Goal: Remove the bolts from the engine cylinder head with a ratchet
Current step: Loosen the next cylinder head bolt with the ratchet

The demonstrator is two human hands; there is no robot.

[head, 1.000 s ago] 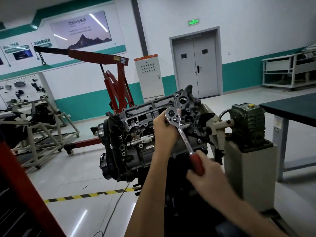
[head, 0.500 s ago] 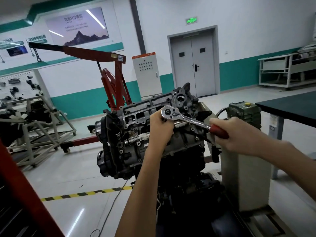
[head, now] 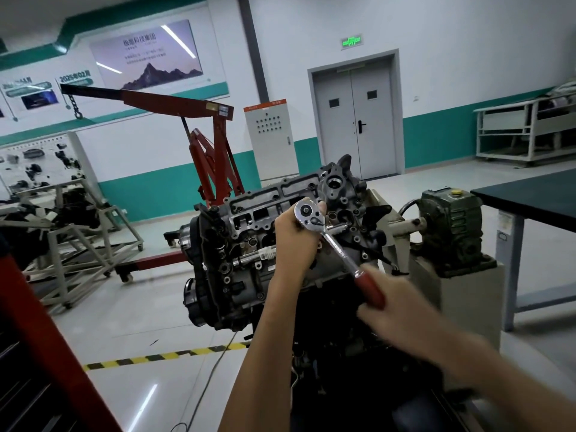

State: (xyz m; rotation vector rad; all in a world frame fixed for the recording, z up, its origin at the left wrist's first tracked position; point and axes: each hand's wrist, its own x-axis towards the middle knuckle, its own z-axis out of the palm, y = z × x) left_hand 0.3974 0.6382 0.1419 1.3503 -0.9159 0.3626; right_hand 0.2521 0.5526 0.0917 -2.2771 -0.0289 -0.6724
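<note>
At frame centre the ratchet (head: 331, 242) sits socket-down on the cylinder head (head: 249, 226) — left hand (head: 291, 244) curled round its head to steady it, right hand (head: 397, 307) gripping the red handle for leverage.

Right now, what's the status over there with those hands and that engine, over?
Left hand holds ratchet head against cylinder head. Right hand grips the red handle, blurred. Nothing seen in the way.
</note>
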